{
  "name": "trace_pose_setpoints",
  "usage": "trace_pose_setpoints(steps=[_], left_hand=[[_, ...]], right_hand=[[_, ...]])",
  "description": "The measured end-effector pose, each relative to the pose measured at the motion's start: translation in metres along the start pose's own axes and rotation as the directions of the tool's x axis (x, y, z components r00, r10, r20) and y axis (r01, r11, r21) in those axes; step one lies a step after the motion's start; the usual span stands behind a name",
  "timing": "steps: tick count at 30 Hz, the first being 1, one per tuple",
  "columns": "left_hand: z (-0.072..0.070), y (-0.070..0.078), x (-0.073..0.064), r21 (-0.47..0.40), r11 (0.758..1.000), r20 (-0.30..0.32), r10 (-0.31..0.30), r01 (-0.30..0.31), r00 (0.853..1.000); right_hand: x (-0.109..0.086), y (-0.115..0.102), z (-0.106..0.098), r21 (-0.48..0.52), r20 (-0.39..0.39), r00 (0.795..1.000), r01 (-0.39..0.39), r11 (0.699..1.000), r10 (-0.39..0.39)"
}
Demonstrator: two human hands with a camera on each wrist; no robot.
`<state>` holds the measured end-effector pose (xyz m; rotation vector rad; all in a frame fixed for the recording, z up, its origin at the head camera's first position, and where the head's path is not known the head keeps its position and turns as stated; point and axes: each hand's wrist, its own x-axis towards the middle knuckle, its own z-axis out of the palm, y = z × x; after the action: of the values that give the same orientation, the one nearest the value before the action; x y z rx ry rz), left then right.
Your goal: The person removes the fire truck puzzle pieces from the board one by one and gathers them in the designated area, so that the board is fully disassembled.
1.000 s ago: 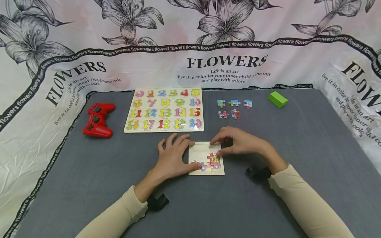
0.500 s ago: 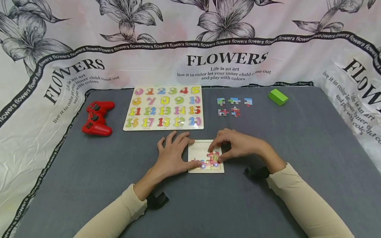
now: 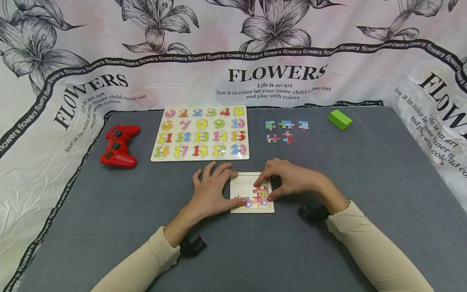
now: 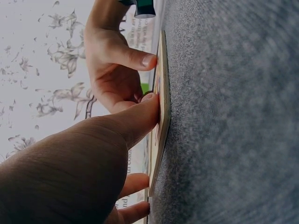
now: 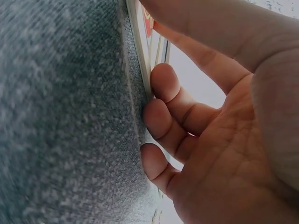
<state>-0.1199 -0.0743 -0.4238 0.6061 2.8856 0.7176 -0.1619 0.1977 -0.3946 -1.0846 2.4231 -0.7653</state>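
Observation:
A small square wooden puzzle board (image 3: 240, 184) lies on the grey table, its lower part filled with pink and blue jigsaw pieces. My left hand (image 3: 211, 194) rests along its left side, fingers spread, the thumb pressing on the lower pieces and the index fingertip at the far left corner. At the right side, my right hand (image 3: 292, 176) has index finger and thumb on opposite edges of a red jigsaw piece (image 3: 263, 194) with a yellow circle, which lies in the board. The right wrist view shows the other right fingers (image 5: 157, 116) curled near the table beside the board's edge (image 5: 140, 46).
Several loose jigsaw pieces (image 3: 288, 138) lie behind the right hand. A number puzzle board (image 3: 200, 159) stands flat behind the left hand. A red game controller (image 3: 119, 147) is at far left, a green block (image 3: 340, 119) at back right. A flower-printed cloth (image 3: 277, 77) hangs behind.
My right index finger has come down from the board's upper part onto the top of the red jigsaw piece, and the thumb has lowered to its side. The left hand has stayed in place.

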Motion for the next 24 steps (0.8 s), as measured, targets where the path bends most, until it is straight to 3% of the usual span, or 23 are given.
trace_pose_setpoints(steps=[24], left_hand=[[0.0003,-0.0009,-0.0012,-0.007,1.000,-0.005,0.013,-0.013,1.000]], right_hand=[[0.0033,-0.0081,0.0063,-0.007,-0.008,1.000,-0.016,1.000,0.016]])
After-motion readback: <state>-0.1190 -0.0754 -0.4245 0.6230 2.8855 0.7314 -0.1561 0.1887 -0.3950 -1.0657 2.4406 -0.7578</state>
